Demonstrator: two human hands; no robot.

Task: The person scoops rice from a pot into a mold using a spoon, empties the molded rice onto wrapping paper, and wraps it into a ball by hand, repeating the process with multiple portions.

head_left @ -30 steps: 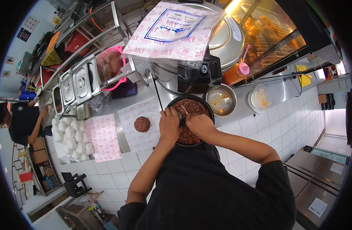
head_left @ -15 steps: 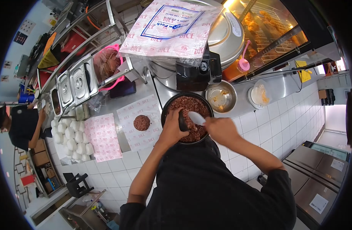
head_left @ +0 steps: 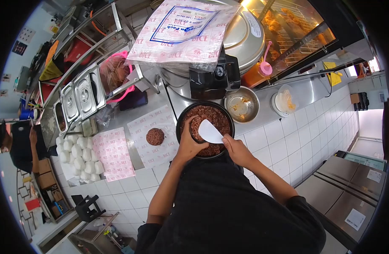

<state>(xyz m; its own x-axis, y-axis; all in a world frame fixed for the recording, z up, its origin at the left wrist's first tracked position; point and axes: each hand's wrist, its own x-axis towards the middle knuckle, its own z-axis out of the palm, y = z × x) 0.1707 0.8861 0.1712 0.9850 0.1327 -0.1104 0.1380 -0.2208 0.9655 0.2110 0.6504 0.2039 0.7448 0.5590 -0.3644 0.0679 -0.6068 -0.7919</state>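
Note:
A round dark pot (head_left: 178,122) of reddish-brown rice (head_left: 219,117) is in front of me. Over it, my left hand (head_left: 189,143) is closed around a small dark bowl, mostly hidden by fingers and rice. Reddish rice (head_left: 196,122) fills this bowl. My right hand (head_left: 239,153) grips the handle of a white rice paddle (head_left: 208,132), whose broad blade lies over the bowl's right side. Left of the pot, a round mound of the same rice (head_left: 155,136) sits on a printed sheet of wrapping paper (head_left: 140,127).
A metal bowl (head_left: 242,105) with food scraps stands right of the pot. Behind are a large steel cooker (head_left: 245,36) and a pack of wrapping paper (head_left: 177,31). White wrapped portions (head_left: 79,156) and pink paper (head_left: 112,154) lie left. A co-worker (head_left: 23,142) stands far left.
The paddle has moved from digging in the rice to lying flat over the small bowl, which now shows rice filling it. The co-worker's arm has shifted.

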